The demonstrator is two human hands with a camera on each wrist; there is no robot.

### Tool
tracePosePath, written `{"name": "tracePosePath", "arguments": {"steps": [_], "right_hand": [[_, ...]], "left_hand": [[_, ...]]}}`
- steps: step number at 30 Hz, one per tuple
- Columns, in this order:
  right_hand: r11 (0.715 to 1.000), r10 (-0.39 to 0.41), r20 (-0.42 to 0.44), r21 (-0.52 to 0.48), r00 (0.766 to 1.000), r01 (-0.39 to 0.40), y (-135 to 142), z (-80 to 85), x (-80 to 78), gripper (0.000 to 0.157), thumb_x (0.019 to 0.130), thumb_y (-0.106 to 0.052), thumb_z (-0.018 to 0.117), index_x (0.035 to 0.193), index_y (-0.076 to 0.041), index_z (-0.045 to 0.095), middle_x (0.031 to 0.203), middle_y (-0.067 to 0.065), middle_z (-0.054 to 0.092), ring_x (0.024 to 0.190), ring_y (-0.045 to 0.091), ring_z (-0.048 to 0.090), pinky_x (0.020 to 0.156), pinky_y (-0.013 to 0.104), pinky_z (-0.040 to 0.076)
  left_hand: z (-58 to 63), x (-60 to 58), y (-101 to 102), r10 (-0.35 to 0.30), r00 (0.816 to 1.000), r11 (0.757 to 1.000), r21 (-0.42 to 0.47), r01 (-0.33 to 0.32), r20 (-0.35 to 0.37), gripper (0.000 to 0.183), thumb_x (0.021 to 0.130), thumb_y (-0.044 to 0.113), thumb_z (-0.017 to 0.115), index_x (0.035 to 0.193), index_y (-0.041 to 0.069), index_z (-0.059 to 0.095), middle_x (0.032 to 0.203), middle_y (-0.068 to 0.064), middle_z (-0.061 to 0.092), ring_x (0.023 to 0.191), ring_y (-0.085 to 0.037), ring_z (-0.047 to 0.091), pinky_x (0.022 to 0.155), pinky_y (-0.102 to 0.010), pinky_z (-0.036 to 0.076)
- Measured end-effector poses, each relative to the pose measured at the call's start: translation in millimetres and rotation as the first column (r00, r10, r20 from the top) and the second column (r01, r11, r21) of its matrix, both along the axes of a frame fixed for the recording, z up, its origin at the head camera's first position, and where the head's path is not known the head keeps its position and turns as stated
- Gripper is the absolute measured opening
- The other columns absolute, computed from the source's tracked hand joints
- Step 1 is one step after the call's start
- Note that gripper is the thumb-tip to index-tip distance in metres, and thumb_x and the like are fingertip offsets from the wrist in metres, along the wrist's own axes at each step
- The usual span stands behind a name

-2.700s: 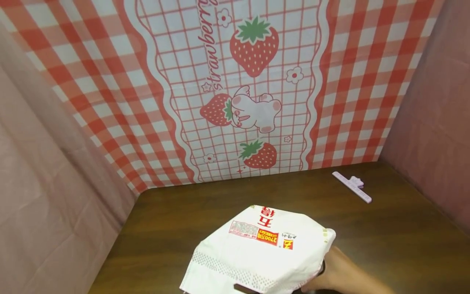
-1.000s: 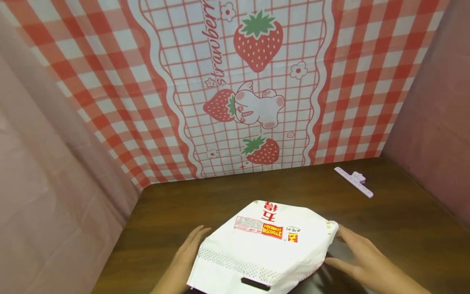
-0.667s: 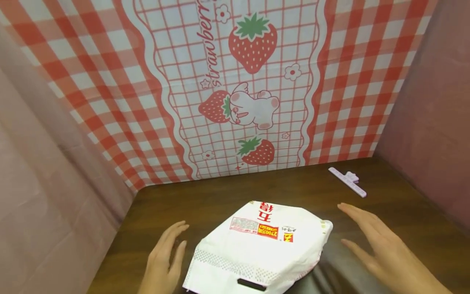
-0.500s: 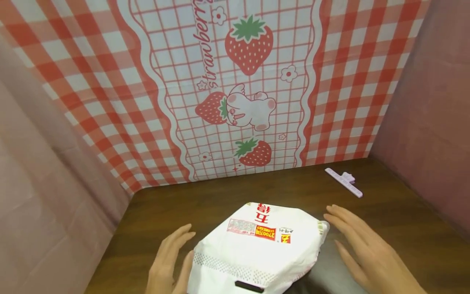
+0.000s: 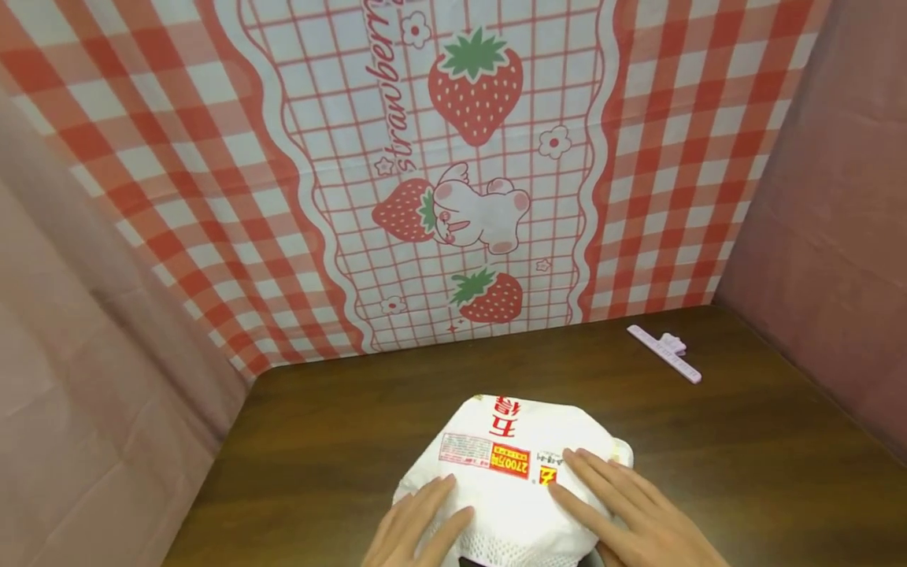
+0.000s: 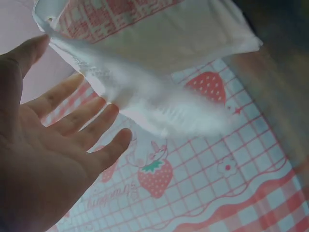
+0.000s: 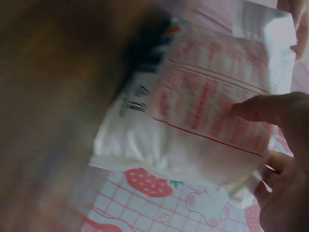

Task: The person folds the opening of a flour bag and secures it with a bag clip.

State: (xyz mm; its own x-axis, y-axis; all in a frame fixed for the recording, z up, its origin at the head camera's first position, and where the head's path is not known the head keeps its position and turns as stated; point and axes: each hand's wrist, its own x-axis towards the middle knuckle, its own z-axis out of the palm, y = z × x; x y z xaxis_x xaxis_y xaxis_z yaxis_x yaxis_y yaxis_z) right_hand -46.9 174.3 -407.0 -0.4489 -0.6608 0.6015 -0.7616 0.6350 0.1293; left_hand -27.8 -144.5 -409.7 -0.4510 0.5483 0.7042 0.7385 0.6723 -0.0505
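A white flour bag (image 5: 510,512) with red Chinese characters and a red-yellow label lies at the near middle of the table. Its dotted band and dark handle slot face the person, the slot partly cut off by the frame. My left hand (image 5: 414,528) touches its near left part with spread, fairly straight fingers; the left wrist view shows these fingertips at the edge of the bag (image 6: 130,92). On the near right part rest the long fingers and thumb of my right hand (image 5: 631,516). From the right wrist, the thumb (image 7: 256,108) overlaps the bag's red-printed face (image 7: 198,106).
A pale lilac bar clip (image 5: 664,353) lies at the back right of the dark wooden table (image 5: 319,441). Behind stands a red-and-white checked cloth (image 5: 680,157) with strawberries, and pink curtains (image 5: 92,354) hang at the sides.
The right hand lets go of the bag's right side and the left hand comes into view. Both hands spread apart beside the bag, then move inward onto it; its near part now looks drawn in.
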Motion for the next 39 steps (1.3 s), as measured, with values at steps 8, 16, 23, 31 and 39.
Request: {"name": "tracePosePath", "arguments": {"steps": [8,16,23,31,39], "right_hand": [[0.999,0.023,0.022,-0.026,0.999,-0.022,1,-6.3,-0.8,0.063,0.101,-0.058,0.039,0.146,-0.015,0.051,0.152,0.014,0.044,0.146,0.023,0.029,0.122,0.027,0.006],[0.995,0.052,-0.051,-0.084,0.997,-0.057,-9,-7.3,-12.1,0.053,0.107,-0.043,0.028,0.141,-0.012,0.055,0.147,0.017,0.049,0.141,0.027,0.038,0.122,0.031,0.013],[0.989,0.048,-0.011,-0.139,0.999,-0.049,-7,-0.9,-25.4,0.051,0.109,-0.028,0.02,0.139,-0.014,0.058,0.145,0.016,0.051,0.134,0.03,0.045,0.121,0.032,0.016],[0.99,0.058,0.08,-0.137,0.995,-0.047,-2,-2.1,-27.2,0.051,0.109,-0.034,0.023,0.144,-0.015,0.053,0.151,0.015,0.046,0.138,0.03,0.042,0.122,0.032,0.012],[0.994,0.042,0.089,-0.102,0.995,-0.033,0,3.6,-24.0,0.049,0.109,-0.037,0.025,0.147,-0.016,0.051,0.153,0.013,0.043,0.14,0.03,0.04,0.122,0.031,0.012]], "left_hand": [[-15.7,0.0,11,0.041,0.998,0.999,0.03,-0.042,0.051,0.052,0.098,0.054,0.05,0.133,0.017,0.06,0.146,-0.009,0.051,0.131,-0.019,0.051,0.119,-0.027,0.014],[-11.3,-6.0,10,0.056,0.998,0.996,0.073,-0.056,0.009,0.06,0.101,0.06,0.036,0.129,0.013,0.061,0.142,-0.01,0.055,0.127,-0.02,0.055,0.115,-0.03,0.023],[-7.2,-16.2,11,0.126,0.991,0.991,-0.046,-0.124,0.04,0.071,0.097,0.069,0.036,0.138,0.014,0.054,0.147,-0.01,0.049,0.134,-0.02,0.048,0.099,-0.042,0.043],[-14.2,-18.3,16,0.146,0.987,0.988,-0.047,-0.149,-0.061,0.075,0.099,0.069,0.022,0.136,0.013,0.057,0.145,-0.014,0.051,0.13,-0.026,0.051,0.099,-0.045,0.037],[-10.9,-17.3,15,0.081,0.994,0.996,-0.032,-0.083,-0.077,0.077,0.099,0.068,0.016,0.136,0.014,0.057,0.145,-0.018,0.05,0.13,-0.035,0.048,0.117,-0.043,0.014]]}}
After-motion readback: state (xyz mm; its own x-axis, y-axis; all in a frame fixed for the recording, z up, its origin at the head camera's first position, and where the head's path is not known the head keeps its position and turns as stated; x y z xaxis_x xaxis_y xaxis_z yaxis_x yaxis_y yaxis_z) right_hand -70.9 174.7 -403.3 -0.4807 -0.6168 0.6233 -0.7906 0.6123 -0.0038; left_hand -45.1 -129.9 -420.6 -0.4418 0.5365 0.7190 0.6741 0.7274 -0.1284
